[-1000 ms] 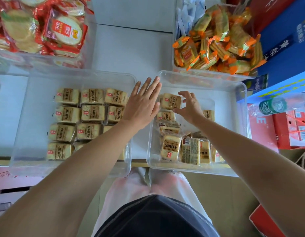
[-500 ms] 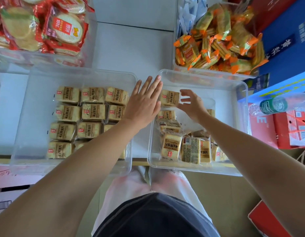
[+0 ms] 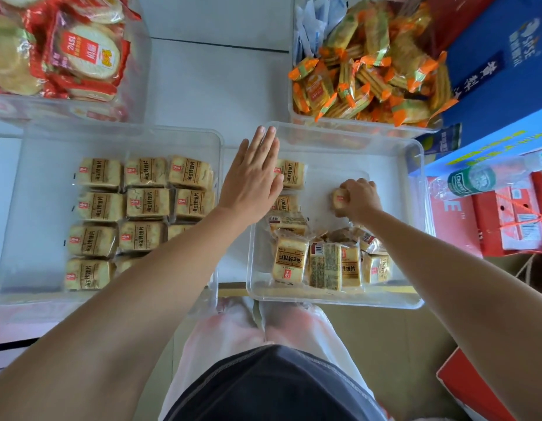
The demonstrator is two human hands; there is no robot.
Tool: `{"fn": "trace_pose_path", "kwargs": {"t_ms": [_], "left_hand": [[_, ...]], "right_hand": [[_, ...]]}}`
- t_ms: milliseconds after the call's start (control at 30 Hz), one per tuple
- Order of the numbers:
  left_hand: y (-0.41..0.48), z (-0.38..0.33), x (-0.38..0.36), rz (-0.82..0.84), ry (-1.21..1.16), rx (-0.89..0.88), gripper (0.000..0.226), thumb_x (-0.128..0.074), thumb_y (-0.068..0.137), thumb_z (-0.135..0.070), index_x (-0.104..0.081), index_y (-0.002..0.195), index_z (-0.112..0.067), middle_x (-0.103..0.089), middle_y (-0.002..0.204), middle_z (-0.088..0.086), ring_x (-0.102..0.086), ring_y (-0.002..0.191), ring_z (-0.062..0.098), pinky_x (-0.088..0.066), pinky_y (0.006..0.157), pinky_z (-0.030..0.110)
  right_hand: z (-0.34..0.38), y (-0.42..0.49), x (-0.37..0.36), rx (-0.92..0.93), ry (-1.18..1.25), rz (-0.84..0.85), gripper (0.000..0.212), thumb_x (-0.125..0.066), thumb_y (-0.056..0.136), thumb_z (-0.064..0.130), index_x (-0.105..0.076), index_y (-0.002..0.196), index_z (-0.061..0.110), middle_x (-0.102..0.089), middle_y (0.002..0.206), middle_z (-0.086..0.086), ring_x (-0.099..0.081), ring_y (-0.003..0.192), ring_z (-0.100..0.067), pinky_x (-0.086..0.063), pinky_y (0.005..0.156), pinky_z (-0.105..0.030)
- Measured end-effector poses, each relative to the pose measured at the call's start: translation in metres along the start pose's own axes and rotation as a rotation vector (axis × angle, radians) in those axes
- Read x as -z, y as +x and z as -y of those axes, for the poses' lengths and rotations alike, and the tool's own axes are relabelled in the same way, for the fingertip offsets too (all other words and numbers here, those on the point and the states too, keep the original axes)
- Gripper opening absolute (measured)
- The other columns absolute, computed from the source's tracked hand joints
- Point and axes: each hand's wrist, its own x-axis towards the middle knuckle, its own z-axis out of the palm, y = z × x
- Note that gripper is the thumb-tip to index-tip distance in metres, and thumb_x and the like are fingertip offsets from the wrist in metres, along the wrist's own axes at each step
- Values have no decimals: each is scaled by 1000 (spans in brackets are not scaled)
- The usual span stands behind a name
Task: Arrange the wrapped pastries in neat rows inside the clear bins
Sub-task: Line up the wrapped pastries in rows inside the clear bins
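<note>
Right hand (image 3: 359, 197) pulled back, gripping crinkly pastry (image 3: 339, 198)

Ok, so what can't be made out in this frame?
Head view:
- Left bin: the near right end of its rows lies under the left arm, so no full count.
- Right bin: the left hand covers part of the far pastry.
- Held pastry: curled fingers of the right hand hide most of it.
- Red packs: cut off by the top and left edges.

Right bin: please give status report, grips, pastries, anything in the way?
Left grip open, flat over right bin's left edge. Right grip holds one wrapped pastry inside it. Loose pile at near side, not blocking.
</note>
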Motion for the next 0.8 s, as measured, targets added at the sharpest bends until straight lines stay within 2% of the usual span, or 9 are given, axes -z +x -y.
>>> {"fn": "trace_pose_path", "kwargs": {"t_ms": [133,233,333,400,500,600,667,800], "left_hand": [[0,-1,0,10,2,15,61,-21,103,-35,-8,153,-4,1,163,9,5,150,23,-4,122,41],[0,-2,1,16,6,18,61,-19,102,-36,-6,153,-5,3,162,9,7,150,23,-3,122,41],[1,-2,0,13,-5,19,63,-17,101,-38,-6,154,-5,3,163,8,8,150,22,-2,123,41],[1,0,0,11,-45,15,65,-14,100,-42,-7,154,-6,1,163,8,7,150,21,-3,123,40],[1,0,0,7,-96,4,69,-10,98,-46,-8,154,-6,1,163,7,7,150,20,-1,122,39],[1,-1,-1,1,-93,13,68,-9,99,-46,-9,154,-6,1,163,6,8,150,20,-1,122,39],[1,-1,-2,4,-77,19,68,-9,99,-46,-10,154,-6,1,163,7,8,150,21,-1,122,40],[3,-2,-2,11,-13,17,69,-7,98,-45,-10,154,-6,2,163,8,7,150,23,-2,122,42]], "right_hand": [[0,3,3,136,245,-125,56,-78,73,18,-50,122,11,-54,118,-11,-51,106,-24,-44,84,-29],[4,4,4,184,315,-130,56,-75,75,7,-48,123,13,-49,125,-11,-51,100,-18,-52,88,-39],[3,8,1,105,236,-106,68,-82,69,21,-45,126,18,-45,128,-10,-47,113,-26,-46,96,-43],[2,10,-2,66,227,-58,69,-83,67,21,-46,125,19,-43,128,-10,-50,113,-27,-46,97,-41],[4,12,-1,61,209,-80,62,-82,68,23,-50,121,17,-44,123,-9,-54,104,-26,-49,86,-34],[4,9,2,42,57,-91,57,-81,68,40,-53,112,15,-47,117,-7,-50,93,-19,-44,68,-29],[1,6,2,50,9,-96,57,-78,69,45,-53,108,13,-49,114,-6,-48,97,-18,-40,68,-27],[-4,4,10,170,13,-116,50,-77,74,32,-55,114,12,-51,115,-8,-47,108,-24,-41,79,-29]]}}
